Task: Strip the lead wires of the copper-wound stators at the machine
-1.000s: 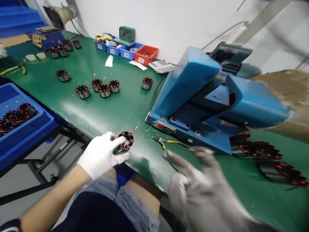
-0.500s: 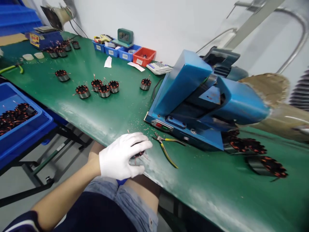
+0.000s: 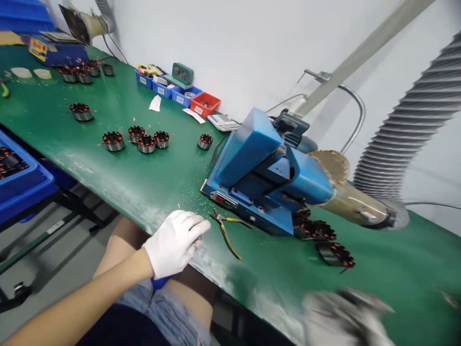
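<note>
Two hands in white gloves are showing. The left hand (image 3: 175,242) is lying on the near edge of the green table (image 3: 151,178), curled down over something small. Thin wires are poking out from under its fingers (image 3: 197,226), but the thing itself is hidden, so what it is cannot be told. The right hand (image 3: 347,315) is sitting low at the right, over the table edge, and it is very blurry. Whether it is open or closed cannot be told.

Yellow-handled pliers (image 3: 226,228) are lying just beside the left hand, not touching it. Little bits of cut wire are lying on the table around them. A big blue machine (image 3: 259,168) is standing behind the pliers. Two dark round coils with copper wire (image 3: 324,240) are lying near its right end.

Farther back, a group of small round coils (image 3: 144,139) is standing on the table. Small blue and red bins (image 3: 187,96) are sitting by the wall. A blue crate (image 3: 21,178) is sitting at the left, beside the table.
</note>
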`<state>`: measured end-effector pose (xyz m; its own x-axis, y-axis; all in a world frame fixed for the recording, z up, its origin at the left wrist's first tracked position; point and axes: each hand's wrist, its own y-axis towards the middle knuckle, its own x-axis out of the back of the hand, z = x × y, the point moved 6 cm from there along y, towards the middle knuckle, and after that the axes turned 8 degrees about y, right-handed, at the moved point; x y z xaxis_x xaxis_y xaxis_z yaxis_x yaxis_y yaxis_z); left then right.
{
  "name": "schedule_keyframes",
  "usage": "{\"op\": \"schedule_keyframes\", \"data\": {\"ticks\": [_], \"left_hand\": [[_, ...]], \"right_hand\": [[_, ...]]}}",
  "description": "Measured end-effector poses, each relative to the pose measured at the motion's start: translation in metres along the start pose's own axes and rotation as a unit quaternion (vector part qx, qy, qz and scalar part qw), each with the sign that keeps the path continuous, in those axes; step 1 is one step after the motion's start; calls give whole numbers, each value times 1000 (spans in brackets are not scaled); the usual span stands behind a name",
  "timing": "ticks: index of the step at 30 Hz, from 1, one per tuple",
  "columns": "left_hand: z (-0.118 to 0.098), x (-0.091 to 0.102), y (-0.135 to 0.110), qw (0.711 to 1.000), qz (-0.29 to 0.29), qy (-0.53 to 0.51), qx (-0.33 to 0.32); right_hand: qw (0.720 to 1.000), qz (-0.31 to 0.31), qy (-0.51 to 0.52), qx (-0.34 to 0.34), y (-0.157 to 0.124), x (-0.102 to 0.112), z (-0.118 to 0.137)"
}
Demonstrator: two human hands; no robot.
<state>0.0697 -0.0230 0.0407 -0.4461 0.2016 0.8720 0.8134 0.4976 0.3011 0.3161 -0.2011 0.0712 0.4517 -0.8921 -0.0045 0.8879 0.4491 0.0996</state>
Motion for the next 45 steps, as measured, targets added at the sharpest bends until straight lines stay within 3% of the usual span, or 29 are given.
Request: {"op": "schedule_keyframes", "data": {"ticks": [2, 3, 5, 7, 9, 13, 17, 20, 23, 26, 32, 39, 45], "left_hand": [[-3, -1, 0, 1000, 10, -20, -9], [-5, -1, 1, 999, 17, -31, -16], [-8, 1, 2, 998, 23, -56, -33], [-10, 4, 3, 995, 32, -80, -54], [-10, 5, 4, 991, 56, -99, -69], [-8, 5, 6, 989, 86, -101, -61], [-10, 3, 10, 992, 82, -91, -29], [-12, 1, 11, 996, 71, -61, -12], [-15, 0, 11, 998, 55, -16, -13], [-17, -5, 15, 996, 80, 36, -13], [-18, -19, 27, 986, 140, 90, -26], [-15, -18, 25, 989, 117, 75, -48], [-12, -21, 23, 992, 111, 47, -46]], "right_hand": [[993, 84, -10, -79, -19, -43, -25], [978, 162, -41, -125, -32, -69, -38], [938, 309, -74, -138, -60, -115, -52], [920, 367, -102, -96, -75, -143, -54], [915, 375, -132, -63, -79, -156, -53], [923, 354, -125, -88, -73, -156, -53], [948, 273, -57, -155, -61, -149, -69], [951, 234, -19, -201, -48, -143, -84], [961, 183, 14, -205, -34, -126, -84], [970, 144, 3, -195, -34, -106, -78], [960, 180, -31, -212, -73, -100, -94], [976, 188, -57, -90, -80, -101, -99], [973, 128, -44, -185, -82, -101, -102]]}}
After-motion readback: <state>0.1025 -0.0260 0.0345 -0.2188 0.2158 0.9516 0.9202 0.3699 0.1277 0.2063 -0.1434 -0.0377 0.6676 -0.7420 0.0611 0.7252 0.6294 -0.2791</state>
